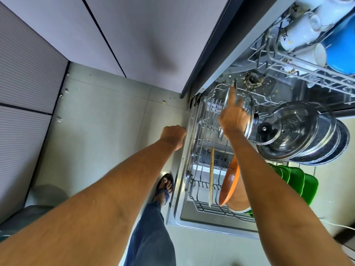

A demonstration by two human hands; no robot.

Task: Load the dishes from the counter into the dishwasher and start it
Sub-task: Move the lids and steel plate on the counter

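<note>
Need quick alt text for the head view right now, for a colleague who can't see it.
Seen from above, the right hand touches a glass lid standing in the open dishwasher's lower rack, while the left hand grips the edge of the dishwasher door. The rack also holds an orange plate, green plates and stacked pots.

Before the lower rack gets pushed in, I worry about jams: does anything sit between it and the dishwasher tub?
Yes. The right hand reaches over the lower rack at a glass lid standing near its back end. Food scraps lie on the tub floor behind. Nothing else visible blocks it.
</note>
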